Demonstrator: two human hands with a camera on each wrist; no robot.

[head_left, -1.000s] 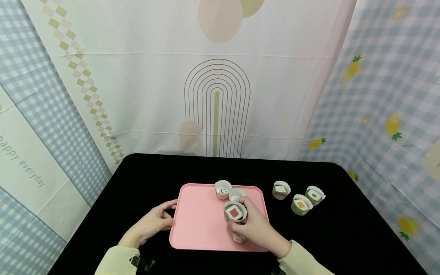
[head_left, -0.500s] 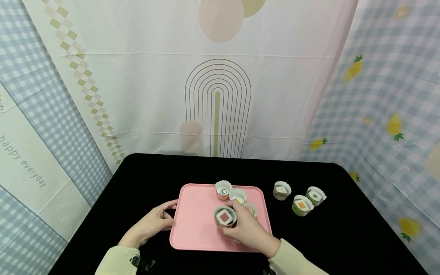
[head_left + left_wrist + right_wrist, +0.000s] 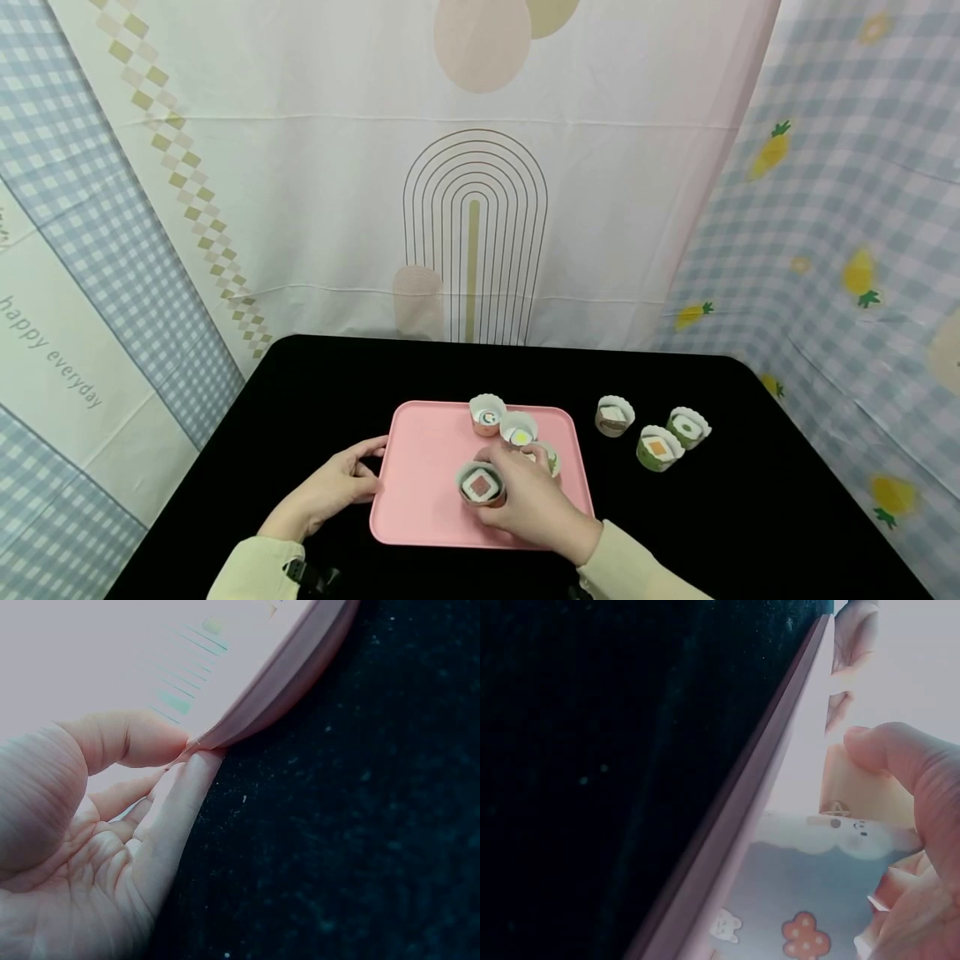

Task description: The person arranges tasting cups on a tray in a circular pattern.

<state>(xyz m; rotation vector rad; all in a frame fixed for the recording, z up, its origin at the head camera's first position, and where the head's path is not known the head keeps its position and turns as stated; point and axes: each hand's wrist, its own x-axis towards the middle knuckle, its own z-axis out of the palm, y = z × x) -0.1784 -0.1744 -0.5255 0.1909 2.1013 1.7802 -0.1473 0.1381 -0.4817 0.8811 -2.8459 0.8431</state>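
- Since the earlier frame, the brown cup [image 3: 480,485] has moved toward left and near over the pink tray [image 3: 420,500], and the right hand [image 3: 528,496] with it; the left hand stays at its place.
- The fingers of the right hand hold this cup from its right side, thumb on the near side, fingers on the far side.
- So the cup lies directly left of the right palm, its axis about upright, its mouth up; whether its bottom touches the tray, I cannot tell.
- A blue-grey printed cup [image 3: 802,892] is just to the right, beneath the right hand.
- Far from these fingers, on the tray, are three more cups, the far-left one [image 3: 486,418] among them.
- The left hand [image 3: 330,487] is farther from the brown cup; it pinches the left rim of the tray between thumb and finger.
- Well to the right, three cups [image 3: 657,450] stand on the black table [image 3: 322,383].
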